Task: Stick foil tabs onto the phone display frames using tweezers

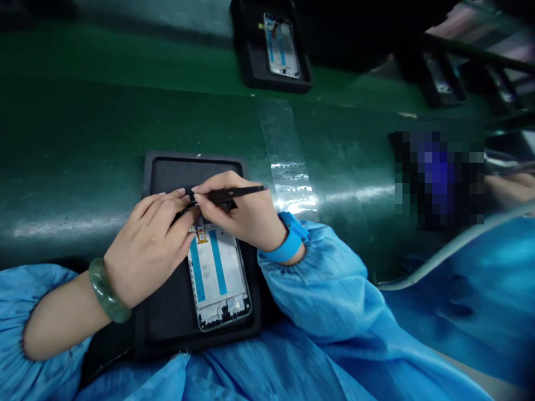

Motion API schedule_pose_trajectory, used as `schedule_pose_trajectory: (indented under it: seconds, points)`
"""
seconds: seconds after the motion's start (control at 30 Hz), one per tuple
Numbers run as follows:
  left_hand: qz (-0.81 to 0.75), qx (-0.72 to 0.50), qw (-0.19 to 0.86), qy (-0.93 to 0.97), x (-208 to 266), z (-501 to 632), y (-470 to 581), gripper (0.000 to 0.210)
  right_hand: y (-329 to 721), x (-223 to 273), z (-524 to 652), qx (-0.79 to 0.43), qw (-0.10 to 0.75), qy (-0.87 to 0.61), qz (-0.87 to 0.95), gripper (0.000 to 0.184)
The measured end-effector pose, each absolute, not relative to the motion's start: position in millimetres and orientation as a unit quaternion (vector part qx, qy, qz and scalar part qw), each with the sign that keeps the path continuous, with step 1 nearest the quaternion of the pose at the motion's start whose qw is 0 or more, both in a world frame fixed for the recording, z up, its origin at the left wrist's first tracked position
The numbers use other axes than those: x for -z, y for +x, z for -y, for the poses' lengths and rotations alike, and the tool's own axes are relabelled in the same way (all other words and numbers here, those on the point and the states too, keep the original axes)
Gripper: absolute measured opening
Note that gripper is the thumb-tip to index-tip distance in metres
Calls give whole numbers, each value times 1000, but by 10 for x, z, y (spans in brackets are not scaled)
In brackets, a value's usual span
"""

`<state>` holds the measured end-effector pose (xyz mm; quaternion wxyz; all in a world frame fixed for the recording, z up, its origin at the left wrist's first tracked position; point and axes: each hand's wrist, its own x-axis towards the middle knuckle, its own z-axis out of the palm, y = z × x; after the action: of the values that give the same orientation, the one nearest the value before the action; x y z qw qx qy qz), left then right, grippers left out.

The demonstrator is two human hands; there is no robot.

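Observation:
A phone frame (229, 262) with two blue strips and an orange flex piece lies in a black foam tray (167, 320). My left hand (146, 239) is closed on its upper end, with the thumb along the left side and the fingertips at the top. Pinched in my right hand (251, 220) are dark tweezers (240, 192), their tips pointing left at the phone's top edge, close to my left fingertips. Both hands cover that upper part, so what the tips touch is hidden.
Another black tray (278, 86) with a similar phone frame (284, 47) sits farther back on the green bench (104, 133). Clear tape (288, 150) runs across the surface. To the right are a co-worker's blue sleeve (480, 267), a pale cable (451, 250) and more trays.

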<state>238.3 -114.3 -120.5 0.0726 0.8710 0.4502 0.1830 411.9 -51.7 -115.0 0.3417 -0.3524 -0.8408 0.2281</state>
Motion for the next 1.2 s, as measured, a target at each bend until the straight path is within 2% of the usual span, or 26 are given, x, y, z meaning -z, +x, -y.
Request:
schedule_pose_trajectory:
  seconds: [0.13,0.4,0.53,0.7,0.9,1.2]
  points:
    - [-448,-183,78,872,1218,1144,2368,31,4139,1146,504,-253,352,-369,822,7]
    - [-454,-184,69,869,1190,1138,2406,30,4101,1127,475,-255,307,-375,837,5]
    - [-456,-180,70,869,1181,1127,2408,30,4065,1125,462,-292,315,-383,818,4]
    - [-450,-185,67,871,1191,1127,2391,31,4107,1111,471,-254,326,-385,825,5]
    - [-454,-182,76,869,1193,1139,2391,32,4165,1133,473,-287,348,-398,799,4]
    - [-455,-183,69,869,1186,1141,2395,29,4130,1089,511,-186,308,-374,855,5]
